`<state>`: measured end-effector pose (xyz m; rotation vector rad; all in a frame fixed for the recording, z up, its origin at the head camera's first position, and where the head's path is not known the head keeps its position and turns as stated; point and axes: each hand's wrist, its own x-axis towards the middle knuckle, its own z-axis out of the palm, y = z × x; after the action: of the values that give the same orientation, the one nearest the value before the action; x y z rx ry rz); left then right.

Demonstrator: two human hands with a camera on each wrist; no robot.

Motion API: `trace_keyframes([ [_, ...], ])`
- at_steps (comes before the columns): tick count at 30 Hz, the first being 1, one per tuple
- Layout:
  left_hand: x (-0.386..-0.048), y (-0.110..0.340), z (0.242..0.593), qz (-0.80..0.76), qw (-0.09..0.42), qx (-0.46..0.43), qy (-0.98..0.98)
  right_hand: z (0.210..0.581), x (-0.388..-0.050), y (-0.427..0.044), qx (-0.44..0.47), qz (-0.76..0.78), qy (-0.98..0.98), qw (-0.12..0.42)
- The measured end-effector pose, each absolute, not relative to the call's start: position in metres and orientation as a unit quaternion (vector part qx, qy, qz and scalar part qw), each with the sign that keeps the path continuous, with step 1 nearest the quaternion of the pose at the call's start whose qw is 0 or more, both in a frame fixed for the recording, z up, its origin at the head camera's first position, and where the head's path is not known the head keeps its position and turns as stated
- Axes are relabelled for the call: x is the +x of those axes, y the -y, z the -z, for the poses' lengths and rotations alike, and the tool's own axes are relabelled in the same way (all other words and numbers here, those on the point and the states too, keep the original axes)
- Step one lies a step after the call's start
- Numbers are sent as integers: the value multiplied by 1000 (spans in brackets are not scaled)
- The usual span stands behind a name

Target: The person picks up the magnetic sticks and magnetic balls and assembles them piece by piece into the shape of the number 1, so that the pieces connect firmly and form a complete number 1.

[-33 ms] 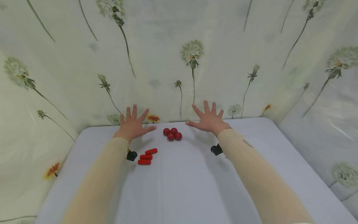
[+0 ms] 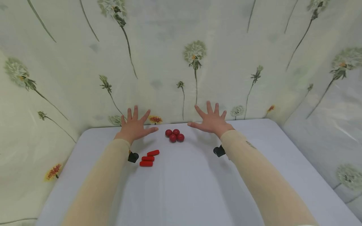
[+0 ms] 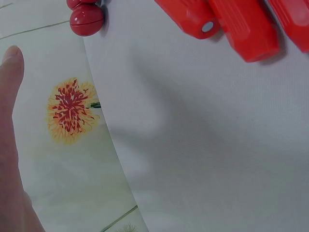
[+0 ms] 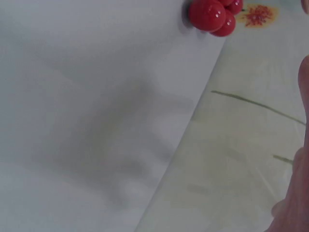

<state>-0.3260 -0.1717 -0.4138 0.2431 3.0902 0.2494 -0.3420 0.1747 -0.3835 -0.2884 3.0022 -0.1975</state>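
My left hand (image 2: 132, 128) hangs above the far left part of the table with its fingers spread and holds nothing. Over the far edge, right of centre, my right hand (image 2: 212, 122) is spread in the same way, also holding nothing. Between the hands a cluster of several glossy red balls (image 2: 174, 135) lies on the table, nearest to the left thumb. Three short red sticks (image 2: 147, 158) with faceted sides lie side by side, nearer the body than the left hand. One stick (image 3: 207, 26) shows a small silvery disc on its end in the left wrist view.
A white table (image 2: 181, 188) spans the space beneath both arms. Behind its far edge hangs a pale curtain (image 2: 158, 62) printed with dandelions, and similar cloth covers both sides. Black wrist cameras (image 2: 133, 157) sit under the sleeves.
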Motion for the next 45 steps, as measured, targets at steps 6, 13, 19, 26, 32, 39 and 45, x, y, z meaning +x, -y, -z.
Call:
trace_keyframes([
  [6, -325, 171, 411, -83, 17, 82, -993, 383, -346, -179, -87, 73, -992, 56],
  [13, -331, 176, 414, -71, 6, 77, -994, 385, -355, -189, -81, 73, -993, 48],
  [19, -332, 179, 414, -74, 10, 80, -994, 387, -356, -195, -82, 74, -993, 52],
  [26, -326, 183, 414, -77, 7, 85, -993, 392, -353, -200, -98, 72, -991, 50],
  [32, -319, 184, 423, -86, 3, 88, -992, 400, -346, -200, -123, 91, -987, 40],
  [39, -306, 188, 436, -100, -33, 118, -987, 421, -334, -195, -163, 95, -982, 21],
  [45, -283, 194, 439, -137, -69, 152, -976, 437, -322, -189, -185, 140, -973, 9],
])
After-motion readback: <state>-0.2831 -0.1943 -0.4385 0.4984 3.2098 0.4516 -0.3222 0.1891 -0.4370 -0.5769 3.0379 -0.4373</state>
